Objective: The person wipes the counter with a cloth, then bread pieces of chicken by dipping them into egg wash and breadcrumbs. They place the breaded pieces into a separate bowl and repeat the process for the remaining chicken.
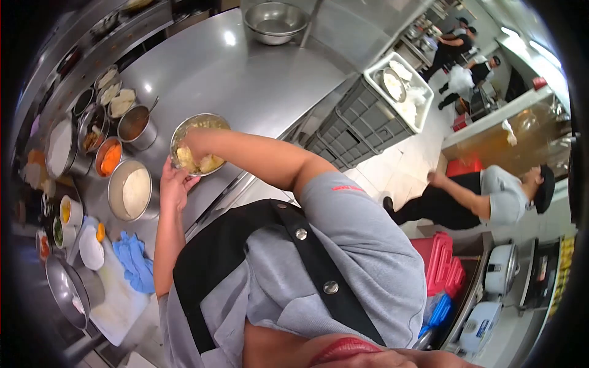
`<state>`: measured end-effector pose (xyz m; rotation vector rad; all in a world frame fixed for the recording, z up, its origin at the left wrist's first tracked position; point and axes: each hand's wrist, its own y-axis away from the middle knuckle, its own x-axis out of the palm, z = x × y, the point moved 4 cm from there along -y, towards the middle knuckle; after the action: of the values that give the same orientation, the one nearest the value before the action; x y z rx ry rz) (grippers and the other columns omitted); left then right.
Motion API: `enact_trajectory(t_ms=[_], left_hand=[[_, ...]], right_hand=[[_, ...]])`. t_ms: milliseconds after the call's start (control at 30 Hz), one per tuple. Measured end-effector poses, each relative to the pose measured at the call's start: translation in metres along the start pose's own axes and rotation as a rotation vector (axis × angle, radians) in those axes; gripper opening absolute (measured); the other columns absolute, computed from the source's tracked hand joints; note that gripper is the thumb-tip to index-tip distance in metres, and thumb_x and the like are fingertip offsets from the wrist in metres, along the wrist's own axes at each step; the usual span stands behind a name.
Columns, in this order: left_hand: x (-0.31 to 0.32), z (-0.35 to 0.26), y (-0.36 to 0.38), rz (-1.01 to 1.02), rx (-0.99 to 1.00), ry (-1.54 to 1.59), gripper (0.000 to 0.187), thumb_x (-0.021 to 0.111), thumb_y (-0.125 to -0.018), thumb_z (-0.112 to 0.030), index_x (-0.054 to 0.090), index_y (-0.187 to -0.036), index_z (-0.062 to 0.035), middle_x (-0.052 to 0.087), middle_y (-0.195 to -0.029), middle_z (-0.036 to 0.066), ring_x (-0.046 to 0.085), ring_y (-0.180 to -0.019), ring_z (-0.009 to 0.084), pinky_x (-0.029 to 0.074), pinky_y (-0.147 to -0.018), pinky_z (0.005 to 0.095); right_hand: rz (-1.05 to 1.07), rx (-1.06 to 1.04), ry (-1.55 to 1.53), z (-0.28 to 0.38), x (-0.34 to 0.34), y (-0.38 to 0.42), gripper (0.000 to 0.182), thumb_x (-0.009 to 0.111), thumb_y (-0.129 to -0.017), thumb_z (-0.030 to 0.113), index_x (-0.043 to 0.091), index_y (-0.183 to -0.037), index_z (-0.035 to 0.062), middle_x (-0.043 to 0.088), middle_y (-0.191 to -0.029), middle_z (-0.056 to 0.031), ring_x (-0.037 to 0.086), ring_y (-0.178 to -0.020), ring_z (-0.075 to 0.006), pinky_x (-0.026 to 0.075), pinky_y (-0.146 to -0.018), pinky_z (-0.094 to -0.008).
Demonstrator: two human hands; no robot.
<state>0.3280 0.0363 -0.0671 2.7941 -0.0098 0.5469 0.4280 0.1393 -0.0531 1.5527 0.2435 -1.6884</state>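
A metal bowl (pixel 200 119) with pale yellow food (pixel 210 163) inside stands at the edge of the steel counter. My left hand (pixel 176 183) grips the bowl's near rim from outside. Down inside the bowl is my right hand (pixel 199 144), in the food; its fingers are hidden, so whether they are closed does not show. Left of the bowl are a metal pot of cream-coloured food (pixel 136 191), a container of orange food (pixel 110 159) and a tall pot of reddish sauce (pixel 133 124) with a utensil in it.
An empty steel bowl (pixel 276 23) stands at the counter's back. A blue cloth (pixel 133 260) lies by a white cutting board (pixel 115 306) and a pan (pixel 66 291). Grey crates (pixel 362 122) hold a white tub (pixel 423 126). A person (pixel 485 193) stands at the right; others are behind.
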Motion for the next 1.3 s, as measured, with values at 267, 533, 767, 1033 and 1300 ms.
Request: enact_trajectory(t_ms=[267, 533, 767, 1033, 1300], left_hand=[[-0.007, 0.004, -0.010, 0.033, -0.007, -0.012, 0.058, 0.050, -0.088, -0.002, 0.024, -0.139, -0.0105, 0.056, -0.094, 0.006, 0.057, -0.070, 0.0113, 0.057, -0.065, 0.0274], [0.005, -0.007, -0.004, 0.036, -0.030, 0.021, 0.059, 0.046, -0.088, -0.001, 0.021, -0.140, -0.0109, 0.058, -0.098, 0.011, 0.061, -0.070, 0.0167, 0.058, -0.064, 0.0320], [-0.009, 0.006, -0.021, -0.009, -0.009, 0.089, 0.060, 0.046, -0.084, 0.001, 0.023, -0.139, -0.0094, 0.058, -0.103, 0.013, 0.063, -0.075, 0.0197, 0.059, -0.060, 0.0334], [0.001, 0.003, -0.009, -0.017, 0.020, 0.085, 0.058, 0.046, -0.085, 0.000, 0.023, -0.138, -0.0077, 0.057, -0.107, 0.015, 0.063, -0.080, 0.0196, 0.059, -0.067, 0.0333], [0.001, 0.004, -0.007, -0.022, -0.002, 0.110, 0.057, 0.046, -0.086, 0.000, 0.026, -0.138, -0.0113, 0.058, -0.106, 0.012, 0.062, -0.079, 0.0184, 0.058, -0.068, 0.0329]], right_hand=[[-0.003, 0.068, -0.001, -0.018, -0.064, 0.027, 0.044, 0.075, -0.060, 0.015, 0.068, -0.103, 0.0131, 0.067, -0.095, -0.0125, 0.063, -0.091, -0.0281, 0.049, -0.077, -0.0409], [0.080, 0.044, 0.008, -0.003, -0.044, 0.004, 0.038, 0.077, -0.060, 0.023, 0.070, -0.096, 0.0120, 0.067, -0.095, -0.0111, 0.063, -0.092, -0.0296, 0.049, -0.077, -0.0425], [0.062, 0.105, 0.102, 0.013, -0.012, 0.002, 0.033, 0.073, -0.063, 0.022, 0.070, -0.095, 0.0134, 0.066, -0.099, -0.0099, 0.062, -0.094, -0.0293, 0.049, -0.078, -0.0414], [0.079, -0.175, -0.012, -0.005, -0.054, -0.023, 0.041, 0.076, -0.064, 0.023, 0.067, -0.104, 0.0153, 0.066, -0.100, -0.0092, 0.063, -0.092, -0.0269, 0.050, -0.075, -0.0403], [0.019, -0.299, -0.094, -0.015, -0.078, 0.035, 0.067, 0.077, -0.063, 0.020, 0.053, -0.125, 0.0179, 0.055, -0.122, -0.0113, 0.057, -0.106, -0.0291, 0.046, -0.089, -0.0401]])
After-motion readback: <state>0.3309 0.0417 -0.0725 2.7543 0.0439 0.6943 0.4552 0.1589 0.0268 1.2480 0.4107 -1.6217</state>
